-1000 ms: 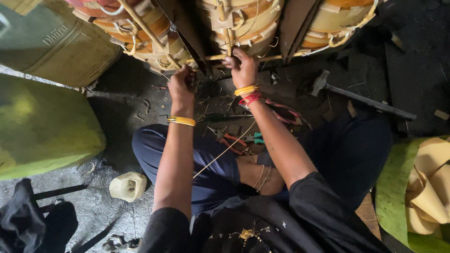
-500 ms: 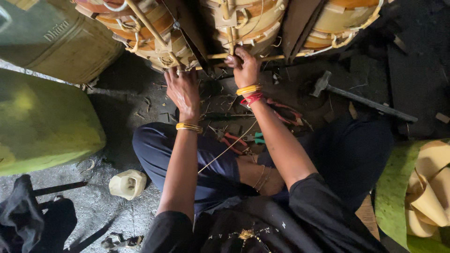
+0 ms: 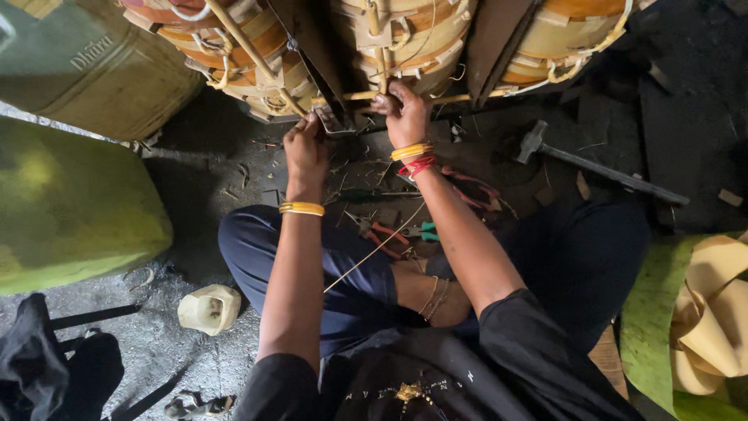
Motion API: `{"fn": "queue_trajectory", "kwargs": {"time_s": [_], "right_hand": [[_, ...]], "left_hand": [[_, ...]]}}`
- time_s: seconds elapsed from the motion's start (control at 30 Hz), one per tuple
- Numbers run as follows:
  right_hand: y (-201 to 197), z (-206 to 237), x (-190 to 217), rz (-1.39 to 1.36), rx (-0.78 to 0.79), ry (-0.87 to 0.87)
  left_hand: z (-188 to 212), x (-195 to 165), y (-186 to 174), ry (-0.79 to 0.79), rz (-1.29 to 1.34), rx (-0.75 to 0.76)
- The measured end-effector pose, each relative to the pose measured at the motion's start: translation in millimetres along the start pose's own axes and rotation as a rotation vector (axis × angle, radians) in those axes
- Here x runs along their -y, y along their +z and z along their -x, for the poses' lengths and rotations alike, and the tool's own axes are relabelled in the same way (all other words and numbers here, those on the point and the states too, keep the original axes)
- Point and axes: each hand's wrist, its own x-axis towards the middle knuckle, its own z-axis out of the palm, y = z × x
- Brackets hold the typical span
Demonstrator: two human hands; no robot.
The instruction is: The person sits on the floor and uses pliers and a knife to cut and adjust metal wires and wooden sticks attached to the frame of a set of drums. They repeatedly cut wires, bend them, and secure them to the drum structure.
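I sit cross-legged on a dark floor in front of a large wound coil assembly (image 3: 405, 39) wrapped in tan and orange bands. My left hand (image 3: 305, 148), with a yellow bangle at the wrist, is closed at the lower edge of the coils by a small metal piece (image 3: 331, 121). My right hand (image 3: 403, 113), wearing yellow and red bangles, grips a thin horizontal wooden stick (image 3: 444, 99) under the coils. A long thin strip (image 3: 374, 249) slants across my lap.
A hammer (image 3: 592, 164) lies on the floor to the right. Pliers with red and green handles (image 3: 397, 234) lie by my knee. Green drums (image 3: 70, 203) stand at left, a small cream container (image 3: 209, 309) near my leg, and yellow sheet material (image 3: 713, 312) at right.
My left hand has risen from the floor area toward the bottom edge of the coils. My right hand has stayed on the stick.
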Motion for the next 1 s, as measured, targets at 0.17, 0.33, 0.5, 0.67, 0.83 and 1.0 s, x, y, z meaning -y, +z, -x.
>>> {"fn": "queue_trajectory", "kwargs": {"time_s": [0.17,0.33,0.5,0.67,0.83,1.0], "right_hand": [[0,0,0,-0.016,0.000,0.011],[0,1,1,0.010,-0.014,-0.002],[1,1,1,-0.018,0.006,0.000],[0,1,2,-0.021,-0.018,-0.014],[1,1,2,0.016,-0.005,-0.064],[-1,2,0,-0.018,0.008,-0.015]], "left_hand": [[22,-17,0,0.812,-0.884,-0.054],[20,-25,3,0.980,-1.225,-0.042],[2,-4,6,0.845,-0.905,-0.209],[-9,-3,10,0.088,-0.014,-0.115],[1,-11,6,-0.212,0.201,0.062],[31,-15,-4,0.634,-0.743,-0.447]]}}
